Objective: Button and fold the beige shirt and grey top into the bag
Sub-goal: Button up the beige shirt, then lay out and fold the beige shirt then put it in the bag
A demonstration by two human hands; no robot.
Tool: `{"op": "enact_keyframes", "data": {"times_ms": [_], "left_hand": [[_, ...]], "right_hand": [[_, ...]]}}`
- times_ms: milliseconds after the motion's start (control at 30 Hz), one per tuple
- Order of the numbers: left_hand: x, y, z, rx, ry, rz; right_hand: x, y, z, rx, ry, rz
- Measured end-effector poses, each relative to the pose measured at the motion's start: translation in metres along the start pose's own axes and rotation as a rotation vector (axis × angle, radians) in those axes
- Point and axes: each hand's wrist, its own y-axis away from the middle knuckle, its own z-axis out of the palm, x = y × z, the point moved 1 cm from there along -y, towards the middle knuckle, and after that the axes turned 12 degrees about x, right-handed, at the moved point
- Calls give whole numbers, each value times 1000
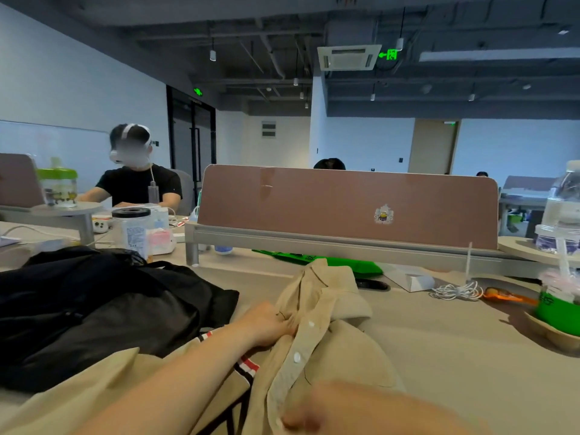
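The beige shirt (326, 309) lies on the desk in front of me, collar away from me, its button strip with white buttons running toward me. My left hand (266, 324) grips the shirt's front edge just left of the button strip. My right hand (310, 412) is blurred at the bottom edge, at the lower part of the button strip; its hold is unclear. A striped red, white and dark band (248, 365) shows under the shirt's open front. A black bag (94, 309) lies to the left, touching the shirt. No plainly grey top is visible.
A brown desk divider (345, 205) stands behind the shirt. A green bag (354, 265), a white box (414, 281) and a coiled white cable (455, 291) lie beyond it. A green cup in a bowl (555, 318) and water bottles (561, 208) stand right. Jars (131, 230) and a seated person (135, 180) are left.
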Motion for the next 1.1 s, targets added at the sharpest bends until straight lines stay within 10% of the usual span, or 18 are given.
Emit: {"op": "enact_keyframes", "data": {"times_ms": [67,200,367,600,800,967,1100], "left_hand": [[-8,-9,0,11,80,-27],[-4,-8,-14,-4,261,103],[-26,-13,-36,-264,243,-32],[-35,-41,-25,-454,-20,-318],[-8,-61,-75,120,-288,-13],[29,-48,-189,896,-162,175],[72,-30,-245,1143,-1,291]], "right_hand": [[1,29,-39,23,-329,-328],[22,-50,-68,430,-501,-15],[49,-119,-53,237,-682,326],[54,-142,-39,-101,-576,359],[36,-124,-150,258,-717,35],[5,-73,-269,773,-532,-297],[-25,-65,-316,1082,-463,-420]]}}
